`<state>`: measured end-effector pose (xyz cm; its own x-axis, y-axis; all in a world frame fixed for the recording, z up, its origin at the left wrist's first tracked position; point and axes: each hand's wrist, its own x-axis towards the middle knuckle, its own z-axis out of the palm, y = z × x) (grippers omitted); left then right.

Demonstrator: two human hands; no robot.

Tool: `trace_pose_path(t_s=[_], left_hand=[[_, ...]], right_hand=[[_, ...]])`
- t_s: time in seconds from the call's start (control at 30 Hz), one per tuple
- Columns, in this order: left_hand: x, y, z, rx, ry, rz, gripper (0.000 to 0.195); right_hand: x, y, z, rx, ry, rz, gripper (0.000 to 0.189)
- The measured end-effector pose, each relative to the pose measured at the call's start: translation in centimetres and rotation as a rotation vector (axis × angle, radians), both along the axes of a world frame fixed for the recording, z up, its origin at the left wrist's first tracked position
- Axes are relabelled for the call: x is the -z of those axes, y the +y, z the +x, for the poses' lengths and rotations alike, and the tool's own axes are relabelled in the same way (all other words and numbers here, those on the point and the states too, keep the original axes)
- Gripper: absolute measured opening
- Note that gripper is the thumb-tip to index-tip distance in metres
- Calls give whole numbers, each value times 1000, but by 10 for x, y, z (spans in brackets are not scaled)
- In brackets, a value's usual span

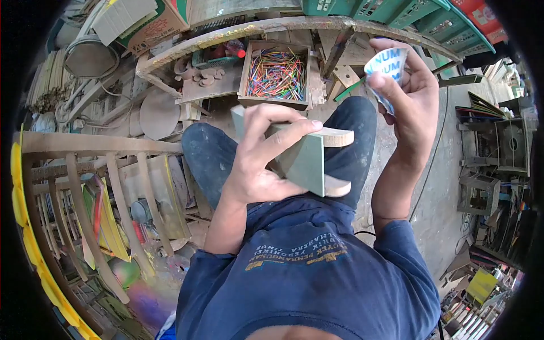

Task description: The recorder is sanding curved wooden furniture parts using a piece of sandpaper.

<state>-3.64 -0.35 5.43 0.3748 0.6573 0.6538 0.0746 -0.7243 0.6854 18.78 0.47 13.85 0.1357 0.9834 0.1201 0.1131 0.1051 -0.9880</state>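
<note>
My left hand grips a small wooden workpiece above my lap. A flat grey-green board makes up one side of it, and two pale wooden pieces with rounded ends stick out past the board to the right. My fingers and palm hide much of its far part. Raised to the right, apart from the workpiece, my right hand pinches a curled piece of sandpaper between thumb and fingers. Its white back bears blue print.
Beyond my knees, a wooden box holds many thin coloured sticks. A wooden frame rail arches over it. Wooden discs lie at left, near a slatted wooden rack. Green plastic crates stand at the back right; a cable crosses the floor.
</note>
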Motion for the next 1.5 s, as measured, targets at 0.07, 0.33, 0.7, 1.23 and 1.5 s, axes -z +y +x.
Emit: trace_pose_path(t_s=[0.07,0.33,0.7,1.23,1.5], left_hand=[[-4,-2,2,-186,50,124,67],[-13,-5,-2,-556,269,445,42],[-2,4,-6,-718,283,690,42],[3,7,0,-728,242,749,45],[-3,12,-17,-693,243,690,69]], right_hand=[[3,-7,-8,-55,-2,59,61],[10,1,-10,162,-187,138,52],[-13,21,-1,-442,-157,74,52],[-7,64,33,-1155,-214,-401,79],[10,58,29,-1155,79,-316,91]])
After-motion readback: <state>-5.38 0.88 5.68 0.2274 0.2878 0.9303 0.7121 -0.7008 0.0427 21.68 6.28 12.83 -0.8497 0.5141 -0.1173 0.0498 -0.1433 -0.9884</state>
